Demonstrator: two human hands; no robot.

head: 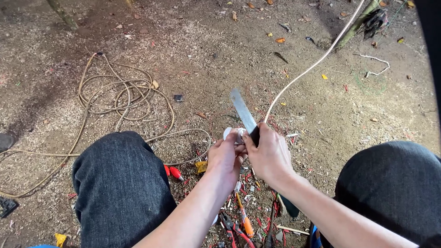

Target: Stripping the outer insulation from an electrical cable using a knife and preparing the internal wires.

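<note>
**Knife work on a cable end, sitting on the dirt**

The ground point(220, 50) took up most of the view: bare dirt covered in sawdust, dry leaves and little red and white scraps. Both knees, in dark jeans point(121, 183), framed the bottom. A big loose tangle of tan cord point(117, 94) lay off to the left, well apart from the hands, and a long pale cable point(312, 64) ran in from the top right down to where the hands met.

The right hand point(271, 156) was clenched around the dark handle of a knife point(243, 112), blade pointing up and away. The left hand point(225, 158) was closed on a small white piece point(229, 133) right at the cable's end, so the two hands were touching. I couldn't tell if that piece was a plug or a fitting.

My guess was that this was the stripping or trimming stage at the cable end, given all the insulation bits below. Whatever cut came next looked like it needed a short, controlled stroke away from the left fingers, since they sat just beside the blade.

No containers anywhere. An orange-handled screwdriver point(245, 220) and red-handled pliers point(232, 227) just lay loose on the ground between the knees.
</note>
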